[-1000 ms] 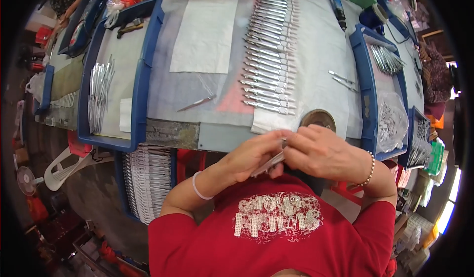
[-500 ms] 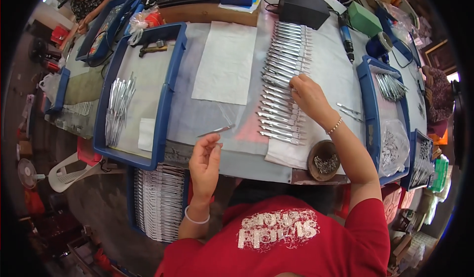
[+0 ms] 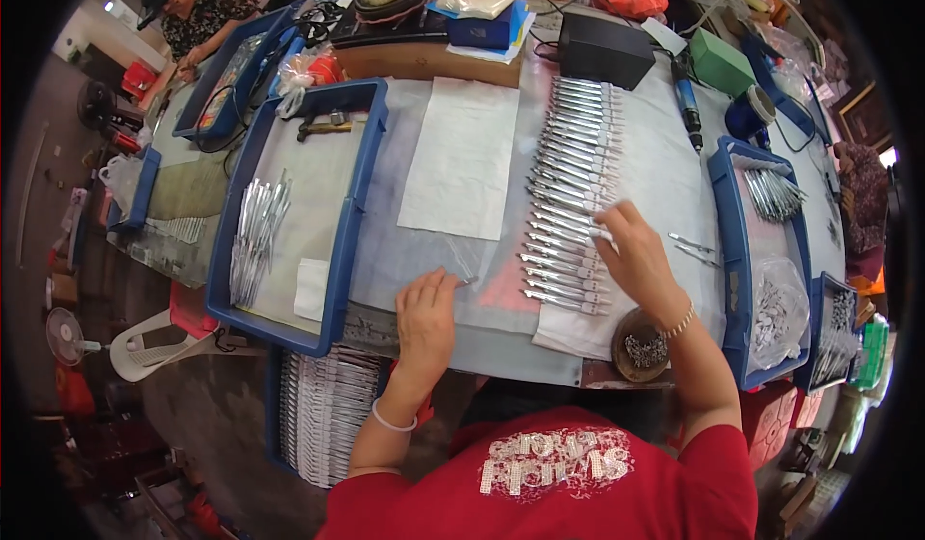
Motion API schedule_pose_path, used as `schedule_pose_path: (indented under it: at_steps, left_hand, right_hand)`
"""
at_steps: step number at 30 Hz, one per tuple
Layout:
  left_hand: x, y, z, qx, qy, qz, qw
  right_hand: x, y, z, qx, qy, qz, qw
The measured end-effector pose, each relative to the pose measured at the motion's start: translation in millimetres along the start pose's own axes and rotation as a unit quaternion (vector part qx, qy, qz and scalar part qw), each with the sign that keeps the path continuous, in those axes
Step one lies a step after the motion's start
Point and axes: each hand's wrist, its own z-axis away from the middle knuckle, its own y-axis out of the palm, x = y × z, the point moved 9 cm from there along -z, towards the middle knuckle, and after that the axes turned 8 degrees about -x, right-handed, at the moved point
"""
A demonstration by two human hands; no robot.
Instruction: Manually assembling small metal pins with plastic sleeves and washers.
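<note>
My left hand (image 3: 427,311), palm down over the near table, has its fingers closed on a slim metal piece (image 3: 468,281). Only a short end shows past the fingertips, so its kind is unclear. My right hand (image 3: 638,256) hovers by the right side of a long row of slim silver metal tools (image 3: 568,214), thumb and fingers apart. I see nothing in it. The row lies on white cloth, running away from me. Close to my right wrist stands a round brown bowl (image 3: 621,365) of small metal parts.
Left is a blue tray (image 3: 344,241) with loose metal strips (image 3: 258,237) and a hammer (image 3: 326,128). White paper (image 3: 461,155) lies mid-table. Right are two slim metal pieces (image 3: 694,248), another blue tray (image 3: 734,294) and a power screwdriver (image 3: 687,102). A person (image 3: 207,15) sits far left.
My left hand has turned palm down and covers most of the metal piece. My right hand has drawn back slightly along the row toward me, and its fingers have spread. The view has shifted.
</note>
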Motion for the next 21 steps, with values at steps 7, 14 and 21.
schedule_pose_path:
  at_steps: [7, 14, 21]
  left_hand:
    - [-26, 12, -9, 0.076, 0.122, -0.121, 0.982]
    - [-33, 13, -15, 0.090, 0.180, -0.157, 0.967]
    - [-74, -55, -32, -0.017, 0.018, 0.247, 0.969]
  right_hand:
    - [22, -11, 68, 0.082, 0.065, -0.104, 0.989]
    - [46, -13, 104, 0.107, 0.032, -0.138, 0.984]
    - [60, -4, 126, 0.172, 0.059, -0.282, 0.942]
